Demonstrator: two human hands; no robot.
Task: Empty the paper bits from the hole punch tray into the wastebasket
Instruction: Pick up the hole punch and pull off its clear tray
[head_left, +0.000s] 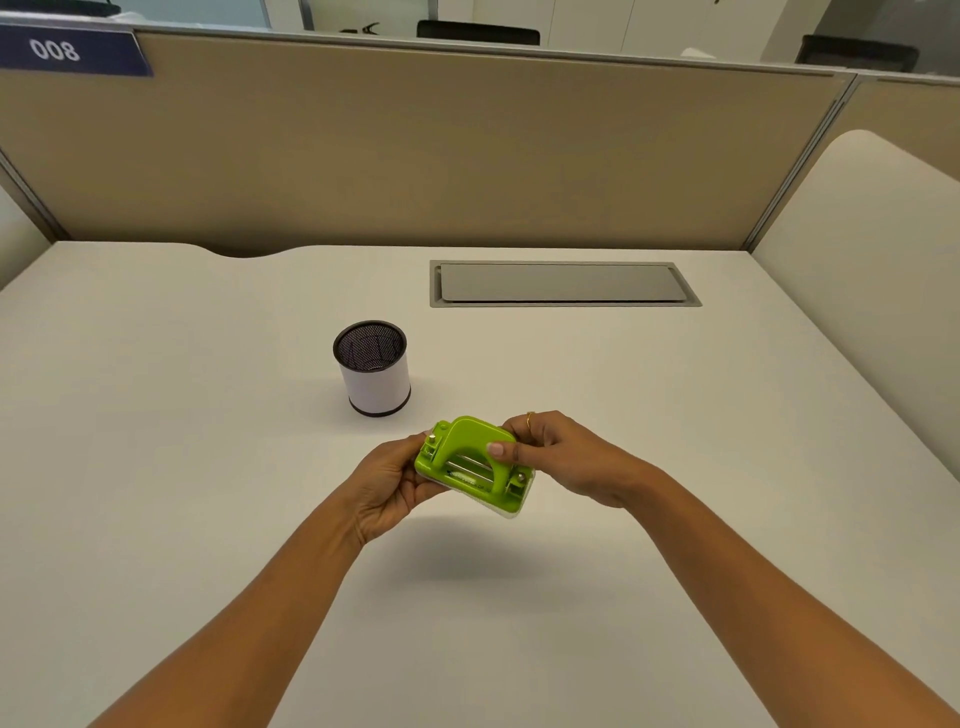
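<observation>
Left hand (387, 480) and right hand (563, 457) fingers grasp the lime-green plastic hole punch (470, 457), seemingly unemptied; white mesh-lined cylindrical wastebasket (376, 384) stands at eleven o'clock.

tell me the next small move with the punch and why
Probably carry the hole punch forward and left, over the wastebasket. The left hand and right hand grip it above the desk, nearer than the basket's open top, and its clear tray looks attached.

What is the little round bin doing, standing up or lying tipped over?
Standing up. The bin sits on its base on the table, and its round open mouth faces upward.
</observation>
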